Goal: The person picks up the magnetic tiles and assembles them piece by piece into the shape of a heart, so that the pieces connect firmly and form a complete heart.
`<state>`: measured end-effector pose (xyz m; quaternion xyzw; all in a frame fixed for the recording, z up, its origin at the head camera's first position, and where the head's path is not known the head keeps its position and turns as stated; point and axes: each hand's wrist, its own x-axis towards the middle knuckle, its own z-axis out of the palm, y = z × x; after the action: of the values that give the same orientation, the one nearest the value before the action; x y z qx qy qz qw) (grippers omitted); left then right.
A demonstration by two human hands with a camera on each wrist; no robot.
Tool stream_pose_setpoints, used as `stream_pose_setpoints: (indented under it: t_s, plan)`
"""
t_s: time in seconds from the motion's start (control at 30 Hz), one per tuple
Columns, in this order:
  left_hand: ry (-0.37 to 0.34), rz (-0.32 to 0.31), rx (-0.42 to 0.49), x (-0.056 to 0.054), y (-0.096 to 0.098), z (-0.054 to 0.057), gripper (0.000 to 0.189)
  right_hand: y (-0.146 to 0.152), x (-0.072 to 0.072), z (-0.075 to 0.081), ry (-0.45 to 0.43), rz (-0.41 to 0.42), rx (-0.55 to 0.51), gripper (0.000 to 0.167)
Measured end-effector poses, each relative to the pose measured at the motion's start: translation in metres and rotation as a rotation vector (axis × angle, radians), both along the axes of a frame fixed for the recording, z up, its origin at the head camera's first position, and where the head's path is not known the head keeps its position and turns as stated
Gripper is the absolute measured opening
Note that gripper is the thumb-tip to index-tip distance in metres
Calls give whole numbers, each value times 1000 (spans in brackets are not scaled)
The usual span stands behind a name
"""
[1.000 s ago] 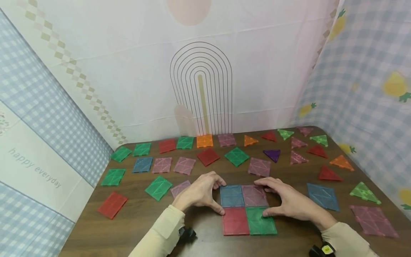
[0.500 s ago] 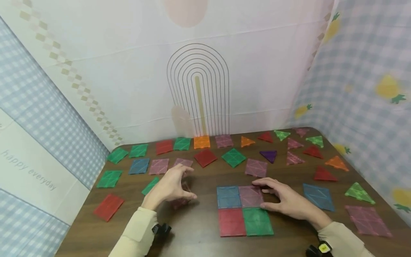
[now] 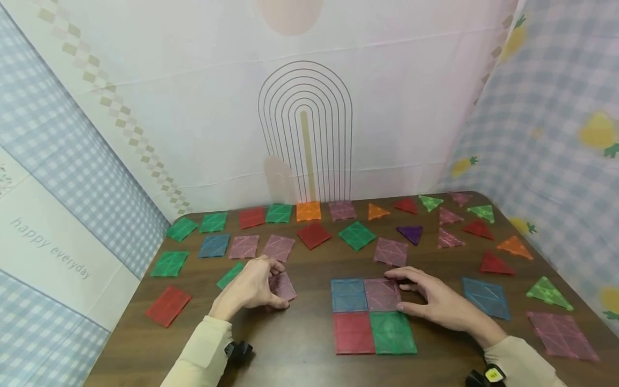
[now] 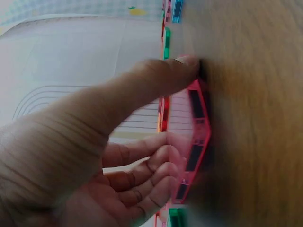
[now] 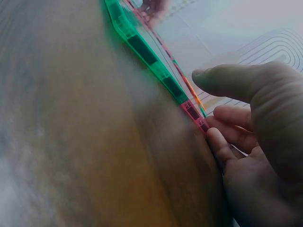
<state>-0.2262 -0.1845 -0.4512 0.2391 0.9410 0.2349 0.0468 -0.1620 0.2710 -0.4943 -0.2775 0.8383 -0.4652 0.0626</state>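
In the head view my left hand [image 3: 251, 287] is over a pink magnetic tile [image 3: 285, 287] left of centre. Its thumb is at the near edge and its fingers curl at the far side; the left wrist view shows the tile's pink edge [image 4: 201, 127] between them. My right hand [image 3: 435, 301] rests with relaxed fingers at the right side of a joined block of square tiles: blue [image 3: 349, 295], pink [image 3: 383, 295], red [image 3: 354, 333] and green [image 3: 393, 333]. In the right wrist view its fingers touch the pink edge [image 5: 193, 111], with the thumb raised.
Loose square tiles, such as a red one [image 3: 168, 306], lie across the left and back of the wooden table [image 3: 290, 349]. Triangles, including a purple one [image 3: 410, 234], and a larger blue square [image 3: 486, 297] lie at the right. Patterned cloth hangs behind.
My left hand has left the joined block and moved left to the loose pink tile, which has turned. My right thumb has shifted up from the green tile; that hand otherwise stays.
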Motion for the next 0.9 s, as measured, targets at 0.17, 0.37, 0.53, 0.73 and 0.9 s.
stream_pose_setpoints:
  t_s: [0.17, 0.37, 0.53, 0.73, 0.9]
  plan:
    - [35, -58, 88, -2, 8, 0, 73, 0, 0, -1, 4, -7, 3, 61]
    - [-10, -169, 299, 2, 27, 0, 75, 2, 0, -1, -18, 12, 11, 69]
    - [-133, -240, 459, 9, 46, -1, 77, 9, 1, 2, -37, 57, -4, 87]
    - [-223, -271, 543, 16, 62, -8, 78, 13, 4, 5, 17, 62, 87, 95]
    - [-277, -290, 594, 17, 69, -14, 79, 11, 3, 4, 41, 72, 94, 95]
